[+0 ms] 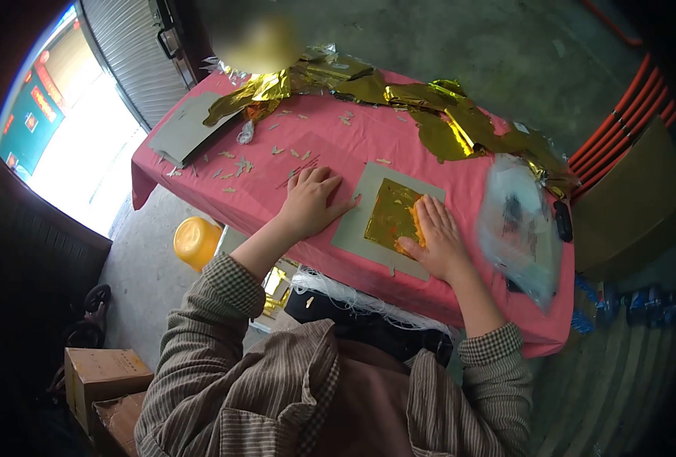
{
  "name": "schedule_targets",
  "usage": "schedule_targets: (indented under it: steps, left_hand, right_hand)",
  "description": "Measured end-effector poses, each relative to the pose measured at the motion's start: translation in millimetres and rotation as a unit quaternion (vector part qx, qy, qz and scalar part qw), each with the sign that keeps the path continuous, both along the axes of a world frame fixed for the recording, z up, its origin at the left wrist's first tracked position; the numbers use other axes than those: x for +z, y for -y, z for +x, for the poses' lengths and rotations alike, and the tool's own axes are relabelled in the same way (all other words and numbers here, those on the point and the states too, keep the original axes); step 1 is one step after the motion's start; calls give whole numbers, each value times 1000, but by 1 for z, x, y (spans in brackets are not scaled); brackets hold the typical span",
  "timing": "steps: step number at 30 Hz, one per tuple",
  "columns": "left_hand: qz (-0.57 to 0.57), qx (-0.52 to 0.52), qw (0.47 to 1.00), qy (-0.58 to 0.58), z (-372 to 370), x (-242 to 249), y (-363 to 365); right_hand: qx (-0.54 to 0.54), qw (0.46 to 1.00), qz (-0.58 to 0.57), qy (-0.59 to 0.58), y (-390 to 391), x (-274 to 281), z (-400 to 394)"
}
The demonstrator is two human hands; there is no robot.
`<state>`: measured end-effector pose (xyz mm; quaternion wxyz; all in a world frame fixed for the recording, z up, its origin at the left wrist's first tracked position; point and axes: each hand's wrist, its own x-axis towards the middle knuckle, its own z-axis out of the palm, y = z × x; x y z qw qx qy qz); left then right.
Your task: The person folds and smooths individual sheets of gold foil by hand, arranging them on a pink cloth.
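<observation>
My left hand [310,200] lies spread on the pink tablecloth, its thumb reaching the edge of a grey board [351,237]. Faint red marks show on the cloth or a thin sheet by its fingertips. On the board lies a square of gold foil [387,209] with a wrinkled surface. My right hand [439,238] rests flat over the foil's right side, fingers stretched out. Beneath its fingers and thumb shows a crumpled orange piece [417,225], perhaps cloth; most of it is hidden. Small pale cut-out pieces [243,164] are scattered left of my left hand.
Crumpled gold foil sheets [437,126] line the table's far edge. Stacked grey boards [189,129] sit at the left end, a clear plastic bag [517,228] at the right. A yellow bucket [197,242] stands on the floor at left; cardboard boxes [106,373] are lower left.
</observation>
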<state>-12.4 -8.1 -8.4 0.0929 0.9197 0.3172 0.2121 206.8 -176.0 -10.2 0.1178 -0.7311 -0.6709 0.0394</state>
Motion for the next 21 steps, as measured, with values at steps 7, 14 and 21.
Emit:
schedule_targets:
  steps: [7,14,21]
  left_hand:
    - [-9,35,999,-6,3,6,0]
    - [-4,51,999,-6,8,8,-1]
    - [-80,34,995,53,9,9,-14]
  right_hand:
    - [1,1000,-2,0,0,1,0]
    - [-2,1000,-10,-4,1,1,-1]
    - [-10,1000,-4,-3,1,-4,1]
